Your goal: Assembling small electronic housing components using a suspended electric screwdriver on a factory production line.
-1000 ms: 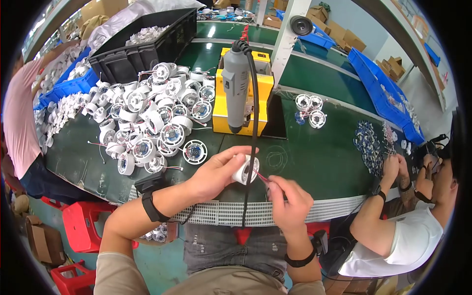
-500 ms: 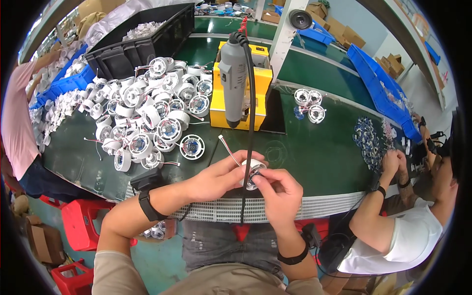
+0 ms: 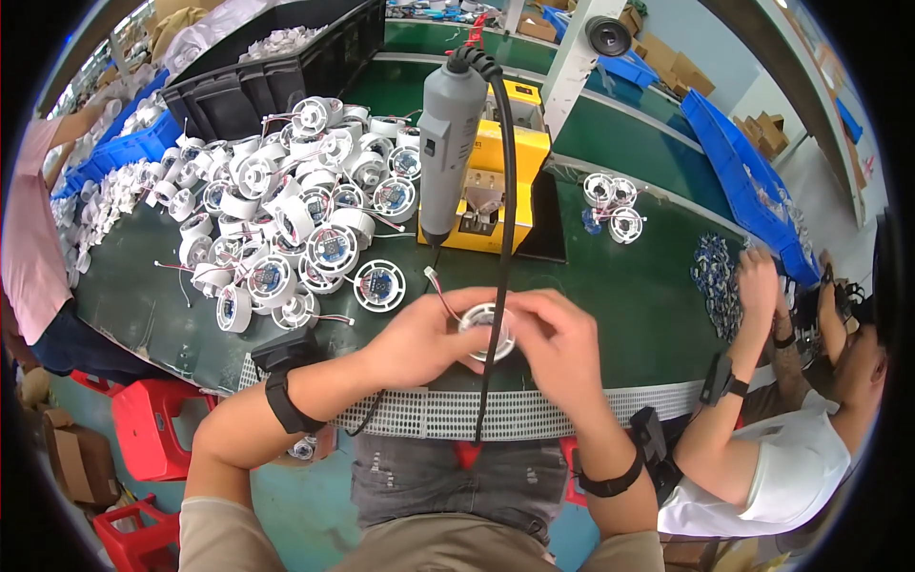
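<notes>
A white round plastic housing [image 3: 474, 317], with a thin wire lead and small plug sticking up at its left, is held over the near edge of the green bench. My left hand [image 3: 422, 336] grips its left side with the fingers wrapped round it. On the opposite side my right hand [image 3: 560, 343] has its bent fingers against the rim; its fingertips are partly hidden. Just beyond my hands hangs a grey electric screwdriver [image 3: 450, 143], and its black cable [image 3: 506, 219] crosses in front of the housing. Behind it stands a yellow box-shaped machine [image 3: 536, 153].
A large heap of similar white housings [image 3: 286, 210] with blue boards lies at left, a black crate [image 3: 257, 100] behind it. Several housings [image 3: 612, 195] sit right of the machine. A co-worker's arm [image 3: 758, 296] reaches beside small blue parts [image 3: 715, 286] at right.
My right hand has shifted from pinching at the housing's middle to its right rim. The housing's face has tilted upward. The co-worker's hand at right has risen away from the bench edge.
</notes>
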A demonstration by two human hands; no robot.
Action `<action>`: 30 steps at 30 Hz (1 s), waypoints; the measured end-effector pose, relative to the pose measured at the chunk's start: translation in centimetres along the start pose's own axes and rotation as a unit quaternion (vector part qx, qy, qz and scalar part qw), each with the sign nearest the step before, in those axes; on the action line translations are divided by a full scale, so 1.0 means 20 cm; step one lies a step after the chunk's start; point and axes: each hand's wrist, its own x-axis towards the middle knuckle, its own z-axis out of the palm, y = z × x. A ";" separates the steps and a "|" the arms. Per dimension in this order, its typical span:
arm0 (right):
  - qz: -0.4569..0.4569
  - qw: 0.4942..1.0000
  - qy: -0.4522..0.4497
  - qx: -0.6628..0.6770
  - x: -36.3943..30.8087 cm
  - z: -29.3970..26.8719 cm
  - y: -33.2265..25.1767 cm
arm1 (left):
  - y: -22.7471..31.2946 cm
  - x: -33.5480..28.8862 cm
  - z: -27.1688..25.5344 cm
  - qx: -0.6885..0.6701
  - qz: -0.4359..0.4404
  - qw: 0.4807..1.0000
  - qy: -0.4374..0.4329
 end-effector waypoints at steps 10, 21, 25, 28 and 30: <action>-0.188 0.970 0.118 0.101 0.53 0.31 -0.15 | -0.03 0.03 -0.04 -0.124 -0.026 0.983 0.134; -0.214 0.909 0.289 0.211 0.73 0.21 -0.20 | -0.01 0.03 -0.04 -0.045 -0.065 0.983 0.165; -0.212 0.907 0.286 0.225 0.75 0.23 -0.19 | -0.01 0.03 -0.05 -0.045 -0.066 0.983 0.168; -0.206 0.914 0.277 0.214 0.74 0.24 -0.18 | -0.01 0.03 -0.05 -0.049 -0.074 0.981 0.173; -0.212 0.917 0.264 0.213 0.73 0.24 -0.17 | -0.01 0.02 -0.04 -0.047 -0.074 0.980 0.176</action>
